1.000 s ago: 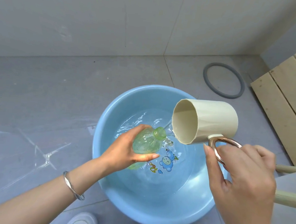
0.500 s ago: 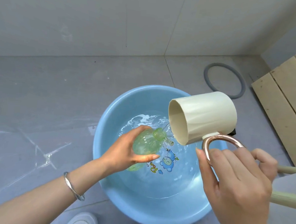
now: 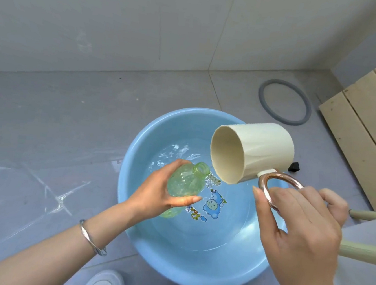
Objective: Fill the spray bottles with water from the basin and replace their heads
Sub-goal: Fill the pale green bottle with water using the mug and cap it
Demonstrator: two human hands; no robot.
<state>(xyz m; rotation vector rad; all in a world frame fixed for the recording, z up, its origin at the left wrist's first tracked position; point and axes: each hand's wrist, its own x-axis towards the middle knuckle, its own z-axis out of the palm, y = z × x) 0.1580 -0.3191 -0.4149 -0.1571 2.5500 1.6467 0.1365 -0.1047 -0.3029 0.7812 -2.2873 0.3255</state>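
Now, going outward from our two hands:

Left hand [image 3: 166, 195]: we have it wrapped around the green bottle [image 3: 184, 183] at centre frame, thumb along the lower side, fingers curled behind; a silver bracelet [image 3: 91, 241] sits on the wrist at lower left.

Green bottle: translucent, headless, tilted with its open threaded neck pointing up and to the right, held above the water inside the basin's outline. We cannot tell how full it is.

Right hand [image 3: 301, 224]: closed on the copper-coloured ring handle [image 3: 274, 187] of the cream cup [image 3: 257, 151], fingers through and over the ring, at centre right.

Cream cup: tipped on its side, mouth facing left and down, its lower rim just beside the bottle neck and slightly above it. We see no clear stream leaving it.

Basin [image 3: 170, 264]: light blue, round, on the floor in the lower middle of the frame, holding shallow clear water, with a blue cartoon print [image 3: 211, 204] on its bottom just right of the bottle.

Floor [image 3: 68, 131]: grey tiles, wet streaks at the left.

Grey ring [image 3: 285, 102]: lying flat on the floor at upper right, well apart from the basin.

Wooden slats [image 3: 367, 127]: pale boards along the right edge.

Small black object [image 3: 294, 166]: behind the cup, just beside the basin rim; we cannot make out what it is.

White shoe [image 3: 104, 283]: at the bottom edge, below the basin.
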